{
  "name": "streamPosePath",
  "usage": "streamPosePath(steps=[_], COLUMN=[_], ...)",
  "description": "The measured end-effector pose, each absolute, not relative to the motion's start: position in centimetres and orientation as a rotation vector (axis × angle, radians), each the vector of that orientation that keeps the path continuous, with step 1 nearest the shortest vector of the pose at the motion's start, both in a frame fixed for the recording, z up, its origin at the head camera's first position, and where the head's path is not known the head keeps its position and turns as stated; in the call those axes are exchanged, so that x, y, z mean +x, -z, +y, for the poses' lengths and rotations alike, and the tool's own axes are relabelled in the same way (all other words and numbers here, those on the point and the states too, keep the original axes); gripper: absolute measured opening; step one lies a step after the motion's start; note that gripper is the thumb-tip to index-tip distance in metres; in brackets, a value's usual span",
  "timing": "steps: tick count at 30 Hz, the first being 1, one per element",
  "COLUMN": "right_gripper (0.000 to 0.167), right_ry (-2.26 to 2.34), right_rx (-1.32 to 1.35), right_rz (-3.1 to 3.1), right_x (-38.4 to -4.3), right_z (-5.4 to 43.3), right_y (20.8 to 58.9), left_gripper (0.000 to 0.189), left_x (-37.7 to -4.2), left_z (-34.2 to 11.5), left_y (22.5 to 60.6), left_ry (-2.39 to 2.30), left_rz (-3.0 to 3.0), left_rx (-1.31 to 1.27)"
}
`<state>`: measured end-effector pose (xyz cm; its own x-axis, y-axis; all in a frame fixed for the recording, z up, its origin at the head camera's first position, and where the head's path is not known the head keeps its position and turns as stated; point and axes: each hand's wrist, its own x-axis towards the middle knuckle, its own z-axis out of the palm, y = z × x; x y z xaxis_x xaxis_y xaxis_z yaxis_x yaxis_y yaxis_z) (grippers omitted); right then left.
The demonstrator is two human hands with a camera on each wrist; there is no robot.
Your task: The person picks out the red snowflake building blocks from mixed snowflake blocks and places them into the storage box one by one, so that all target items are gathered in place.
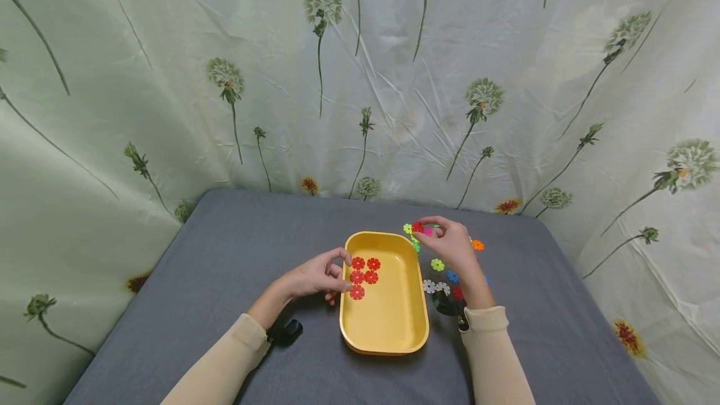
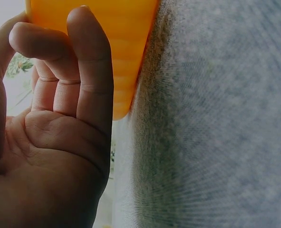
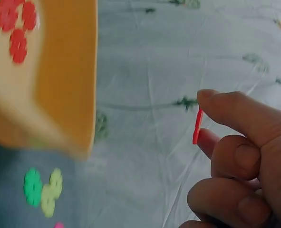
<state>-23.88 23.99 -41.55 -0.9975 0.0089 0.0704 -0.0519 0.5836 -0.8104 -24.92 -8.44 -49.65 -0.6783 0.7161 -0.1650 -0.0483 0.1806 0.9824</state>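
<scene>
A yellow plastic tray (image 1: 388,324) stands on the grey-covered table, with several red snowflake discs (image 1: 371,277) lying flat along its left side. My left hand (image 1: 315,277) holds the tray's left rim, thumb and index finger at the edge. In the left wrist view the other fingers (image 2: 90,57) bend against the tray's outer wall (image 2: 128,42). Beyond the tray's far right corner, my right hand (image 1: 450,245) pinches one red snowflake disc (image 3: 197,126) between thumb and index finger, raised and seen edge-on in the right wrist view.
Loose snowflake discs lie right of the tray: a yellow-green one (image 1: 437,265), white ones (image 1: 429,286), a blue one (image 1: 452,277), an orange one (image 1: 477,245) and a red one (image 1: 458,292). A flower-printed curtain (image 1: 270,80) hangs behind the table (image 1: 253,230).
</scene>
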Motion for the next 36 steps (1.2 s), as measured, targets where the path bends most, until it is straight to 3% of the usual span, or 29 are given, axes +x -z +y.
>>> streamPosePath(steps=[18,26,36], right_gripper=[0.029,0.027,0.024], right_ry=[-1.466,-1.220,-1.061], right_rx=[0.517,0.774,0.810], right_rz=[-2.917,-3.055,-3.182], right_x=[-23.5,-23.7,-23.7], right_z=[18.7,17.7,17.5], right_y=[44.1,45.7,46.0], left_gripper=[0.050,0.050,0.050], left_x=[-24.8,-24.8,-24.9], left_z=[-8.5,-8.3,-8.4], left_y=[50.0,49.9,49.6], left_ry=[-1.558,-1.554,-1.547], left_rz=[1.816,1.813,1.829], left_rx=[0.642,0.660,0.652])
